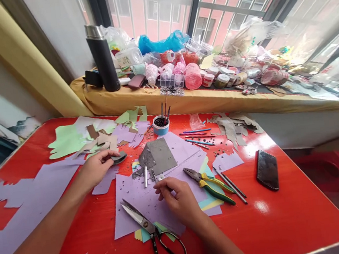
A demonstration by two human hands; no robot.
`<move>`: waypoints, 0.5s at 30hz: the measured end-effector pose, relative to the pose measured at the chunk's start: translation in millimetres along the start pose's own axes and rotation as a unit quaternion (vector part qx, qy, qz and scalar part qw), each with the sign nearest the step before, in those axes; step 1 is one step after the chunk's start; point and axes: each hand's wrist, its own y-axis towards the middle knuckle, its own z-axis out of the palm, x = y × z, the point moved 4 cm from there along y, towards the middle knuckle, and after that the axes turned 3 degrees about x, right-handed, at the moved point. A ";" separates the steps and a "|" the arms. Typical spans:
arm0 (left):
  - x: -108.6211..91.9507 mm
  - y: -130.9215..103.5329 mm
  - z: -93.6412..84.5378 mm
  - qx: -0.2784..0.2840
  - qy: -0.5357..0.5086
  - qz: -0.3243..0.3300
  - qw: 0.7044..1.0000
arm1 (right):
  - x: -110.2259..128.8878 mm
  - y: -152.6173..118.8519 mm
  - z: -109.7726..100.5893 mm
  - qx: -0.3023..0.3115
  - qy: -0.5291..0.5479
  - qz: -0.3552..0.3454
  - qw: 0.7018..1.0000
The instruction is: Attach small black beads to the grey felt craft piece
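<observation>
My left hand (99, 166) reaches over the paper scraps at the left, its fingers pinched on a dark grey round piece (119, 157). My right hand (175, 197) is above the purple paper (134, 195), fingers curled together near a small silver tool (160, 177); what they hold, if anything, is hidden. Beyond it lies a grey sheet (162, 156) with dark scraps and a short silver tube (145, 176) beside it. Scissors (148, 225) lie partly open in front, between my arms. Pliers (208, 183) with yellow-green handles rest right of my right hand.
On the red table (276, 221) are a black phone (266, 170), pens (232, 187), coloured sticks (197, 136), a blue-white cup (161, 126) and green scraps (64, 140). A black thermos (103, 61), jars and plastic bags crowd the windowsill.
</observation>
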 end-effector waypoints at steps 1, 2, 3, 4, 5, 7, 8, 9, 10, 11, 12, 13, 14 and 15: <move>2.1 1.9 1.1 0.012 0.017 0.011 1.000 | 0.6 0.1 0.1 0.003 -0.010 -0.001 1.000; 4.2 3.5 1.6 0.020 0.034 0.021 0.999 | 1.2 0.1 0.2 0.006 -0.020 -0.002 1.000; 6.1 4.8 1.9 0.027 0.049 0.033 0.998 | 1.7 0.0 0.2 0.009 -0.028 -0.005 1.000; 7.7 5.8 1.4 0.028 0.063 0.043 0.997 | 2.0 -0.2 0.5 0.013 -0.036 -0.008 0.999; 8.9 6.4 0.8 0.028 0.075 0.052 0.995 | 1.9 -0.5 0.8 0.017 -0.043 -0.012 0.999; 8.9 5.3 -1.0 0.026 0.094 0.067 0.993 | 0.7 -1.1 1.6 0.023 -0.056 -0.019 0.998; 6.4 3.1 -1.8 0.021 0.108 0.080 0.991 | -0.2 -1.4 2.1 0.025 -0.062 -0.021 0.998; 1.7 -0.6 -2.8 0.007 0.127 0.096 0.987 | -1.0 -1.4 2.8 0.028 -0.067 -0.022 0.997; -5.7 -5.8 -3.6 -0.016 0.149 0.118 0.982 | -1.4 -1.4 3.3 0.030 -0.069 -0.022 0.997; -16.1 -12.5 -3.2 -0.041 0.176 0.146 0.973 | -1.0 -1.3 3.7 0.031 -0.068 -0.022 0.997; -28.8 -20.4 -3.1 -0.085 0.191 0.172 0.963 | 0.4 -1.2 3.7 0.031 -0.063 -0.023 0.997; -43.4 -28.7 -0.4 -0.113 0.192 0.200 0.954 | 2.7 -1.2 3.1 0.029 -0.056 -0.025 0.998; -59.2 -36.7 5.1 -0.122 0.181 0.231 0.948 | 5.9 -1.5 1.4 0.024 -0.046 -0.029 0.998; -75.0 -43.4 13.2 -0.112 0.163 0.255 0.946 | 9.7 -2.1 -2.0 0.012 -0.034 -0.033 0.999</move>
